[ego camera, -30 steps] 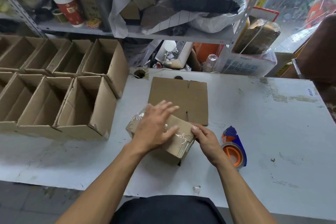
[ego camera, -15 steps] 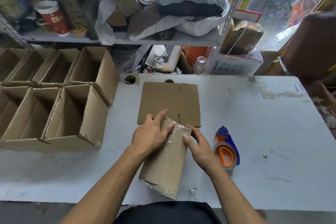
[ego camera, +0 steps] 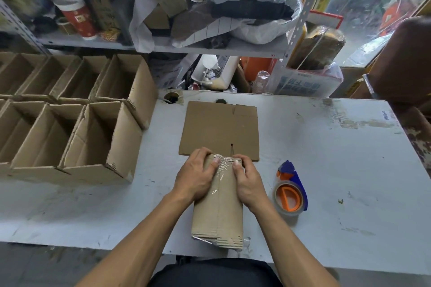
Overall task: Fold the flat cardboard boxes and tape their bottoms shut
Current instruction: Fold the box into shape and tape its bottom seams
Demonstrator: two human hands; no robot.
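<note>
A worn white tabletop (ego camera: 326, 147) has two round holes near its far edge. Behind it stands a grey metal shelf (ego camera: 163, 48) full of clutter: a red and white paper cup (ego camera: 78, 18), a white plastic bag (ego camera: 268, 28) and crumpled papers. Under the shelf lies a clear plastic bottle (ego camera: 261, 81).

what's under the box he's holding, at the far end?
The box lies on the white table. Its far end overlaps the near edge of the flat cardboard sheet. Both hands, left and right, grip that end, so how far the overlap reaches is hidden.
</note>
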